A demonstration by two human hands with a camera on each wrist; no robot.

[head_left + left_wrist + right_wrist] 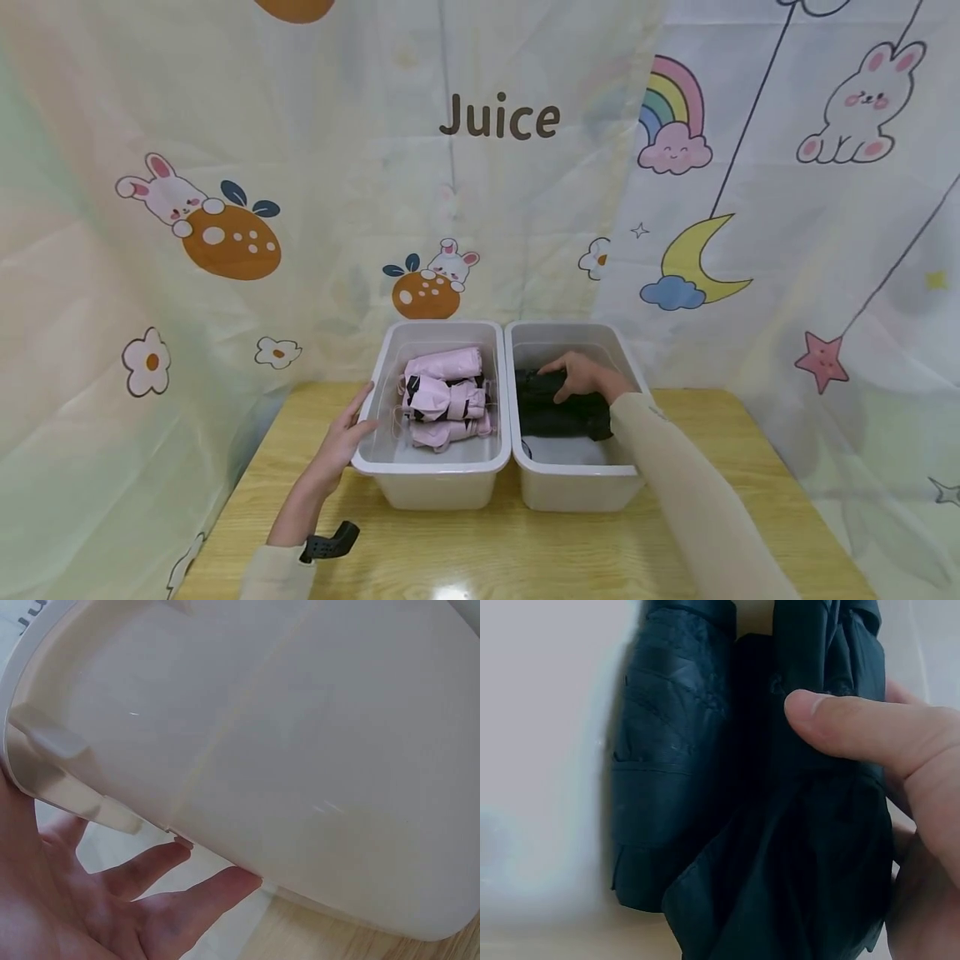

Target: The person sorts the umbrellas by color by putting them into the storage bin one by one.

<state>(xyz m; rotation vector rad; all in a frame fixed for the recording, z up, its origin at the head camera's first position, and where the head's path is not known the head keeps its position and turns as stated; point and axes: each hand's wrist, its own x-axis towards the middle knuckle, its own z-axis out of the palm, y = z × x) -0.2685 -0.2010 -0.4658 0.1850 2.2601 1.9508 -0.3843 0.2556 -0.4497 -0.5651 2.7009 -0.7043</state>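
My left hand (341, 446) grips the left rim of the left white bin (438, 492), thumb over the edge. In the left wrist view its fingers (217, 891) touch the outer wall. Inside that bin lie several pink folded umbrellas (444, 364) with dark straps. My right hand (581, 375) reaches into the right white bin (581, 492). It holds a black folded umbrella (802, 817), the thumb (840, 724) across the near side and the other fingers mostly hidden behind it. A second black folded umbrella (667, 735) lies alongside, on the bin floor.
The two bins stand side by side on a wooden table (420, 554). A printed curtain (510, 217) hangs close behind them and along both sides. A thin dark loop (527, 450) shows at the right bin's near left corner. A black band (332, 542) sits on the left wrist.
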